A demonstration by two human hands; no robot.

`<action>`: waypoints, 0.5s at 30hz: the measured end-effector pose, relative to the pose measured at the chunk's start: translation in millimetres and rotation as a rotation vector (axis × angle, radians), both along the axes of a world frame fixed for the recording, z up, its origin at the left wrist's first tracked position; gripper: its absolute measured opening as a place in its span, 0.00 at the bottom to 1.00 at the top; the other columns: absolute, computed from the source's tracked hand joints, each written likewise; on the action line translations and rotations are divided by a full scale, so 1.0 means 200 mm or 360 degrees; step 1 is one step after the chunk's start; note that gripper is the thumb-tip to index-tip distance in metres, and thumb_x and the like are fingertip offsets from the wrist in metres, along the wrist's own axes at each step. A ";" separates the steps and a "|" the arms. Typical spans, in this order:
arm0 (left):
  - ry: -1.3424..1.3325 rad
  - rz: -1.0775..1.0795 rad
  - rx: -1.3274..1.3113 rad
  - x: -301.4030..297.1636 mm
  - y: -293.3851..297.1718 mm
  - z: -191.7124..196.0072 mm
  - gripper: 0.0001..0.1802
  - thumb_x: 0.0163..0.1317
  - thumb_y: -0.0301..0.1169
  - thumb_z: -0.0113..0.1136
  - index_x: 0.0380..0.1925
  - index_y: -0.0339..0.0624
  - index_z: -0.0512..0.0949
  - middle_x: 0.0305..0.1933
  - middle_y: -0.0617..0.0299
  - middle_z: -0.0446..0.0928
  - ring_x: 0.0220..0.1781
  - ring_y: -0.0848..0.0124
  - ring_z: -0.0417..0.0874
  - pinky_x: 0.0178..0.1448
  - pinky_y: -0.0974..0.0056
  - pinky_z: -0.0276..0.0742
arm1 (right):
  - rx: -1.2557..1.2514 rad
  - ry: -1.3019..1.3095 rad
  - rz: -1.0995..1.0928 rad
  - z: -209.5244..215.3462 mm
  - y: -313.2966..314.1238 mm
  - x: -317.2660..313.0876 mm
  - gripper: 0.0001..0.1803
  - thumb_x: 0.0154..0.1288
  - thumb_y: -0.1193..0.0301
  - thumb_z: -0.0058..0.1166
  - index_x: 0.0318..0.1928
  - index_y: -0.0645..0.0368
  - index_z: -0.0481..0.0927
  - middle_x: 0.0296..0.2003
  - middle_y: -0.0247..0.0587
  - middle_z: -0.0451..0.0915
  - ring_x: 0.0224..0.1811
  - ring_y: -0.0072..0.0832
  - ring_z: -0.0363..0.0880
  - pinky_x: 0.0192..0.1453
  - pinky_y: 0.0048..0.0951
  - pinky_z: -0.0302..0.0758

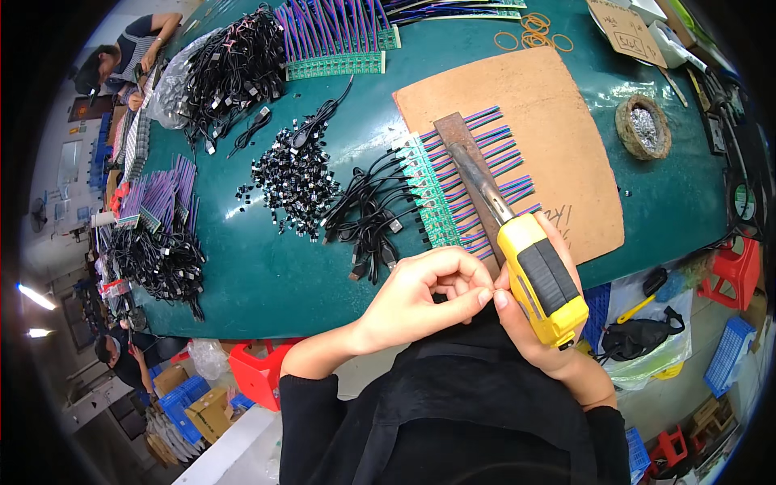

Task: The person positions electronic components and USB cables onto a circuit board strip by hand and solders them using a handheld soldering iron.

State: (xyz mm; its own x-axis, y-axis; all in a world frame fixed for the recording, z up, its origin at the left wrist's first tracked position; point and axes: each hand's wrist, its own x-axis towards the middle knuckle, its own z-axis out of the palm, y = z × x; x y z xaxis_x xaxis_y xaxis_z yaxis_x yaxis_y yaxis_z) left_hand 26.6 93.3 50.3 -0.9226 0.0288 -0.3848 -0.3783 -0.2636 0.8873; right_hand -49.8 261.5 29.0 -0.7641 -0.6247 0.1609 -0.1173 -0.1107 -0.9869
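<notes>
My right grip point(540, 352): closed around yellow soldering gun point(543, 267) | my left grip point(424, 287): narrow, fingertips pinched (on what, I cannot tell) | green boards point(436, 198): just left of metal bar point(472, 200) | step: seems preparing to solder; next move probably asks steady approach toward boards

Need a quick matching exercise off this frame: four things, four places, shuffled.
Things
1. Yellow-and-black tool
2. Metal bar
3. Rubber bands
4. Small black parts

Places
A. Heaped left of the cardboard
B. Lying across coloured wires
C. In the right hand
D. By the cardboard's far edge

Pairs: 1-C, 2-B, 3-D, 4-A
</notes>
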 end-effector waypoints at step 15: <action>0.0366 0.0544 -0.1004 -0.01 -0.12 -0.06 0.03 0.58 0.22 0.58 0.32 0.37 0.75 0.35 0.65 0.69 0.29 0.83 0.70 0.30 0.77 0.67 | 0.0145 -0.0379 -0.0035 0.06 0.04 0.03 0.36 0.57 0.80 0.56 0.65 0.73 0.57 0.35 0.39 0.78 0.35 0.20 0.77 0.42 0.20 0.74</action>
